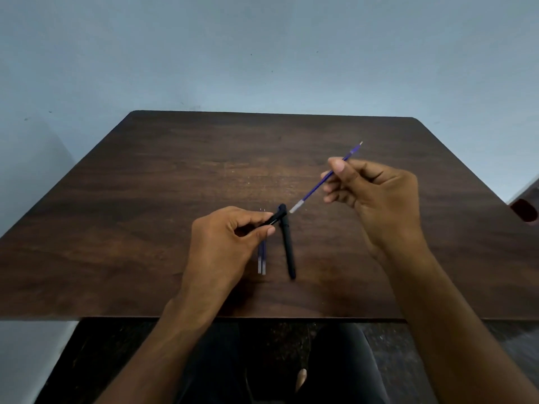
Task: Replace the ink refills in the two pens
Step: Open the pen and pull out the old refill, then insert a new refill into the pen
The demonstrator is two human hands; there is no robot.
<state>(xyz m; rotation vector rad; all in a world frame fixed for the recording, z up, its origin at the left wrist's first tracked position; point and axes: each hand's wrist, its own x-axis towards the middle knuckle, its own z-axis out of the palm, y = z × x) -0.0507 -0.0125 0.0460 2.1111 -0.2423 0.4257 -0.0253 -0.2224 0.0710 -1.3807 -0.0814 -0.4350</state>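
From the head camera, a dark brown wooden table (pixel 175 185) with rounded far corners stands against a pale blue-grey wall (pixel 262 53). The left hand (pixel 224 243) hovers low over the middle of the table, thumb and forefinger pinched on a short black pen barrel (pixel 274 219) that points up and to the right; the other fingers are curled into the palm. Just beyond its open end lies a long black pen (pixel 288 246), flat on the wood, running from a rounded top near the held barrel down toward the near edge. The two appear to touch or overlap at the top, though I cannot tell for certain.

Under the left hand's fingers, two thin blue ink refills with pale ends (pixel 261 262) lie side by side on the table, parallel to the long pen and just left of it, partly hidden by the hand.

The right hand (pixel 376 196) is raised to the right, thumb pressed against the fingertips around a thin blue ink refill with a whitish end (pixel 313 189). It slants from a fine tip at upper right down to the whitish end, which sits just beside the mouth of the held barrel, not inside it.

At the right frame edge a dark red object (pixel 524 209) shows, too cut off to identify
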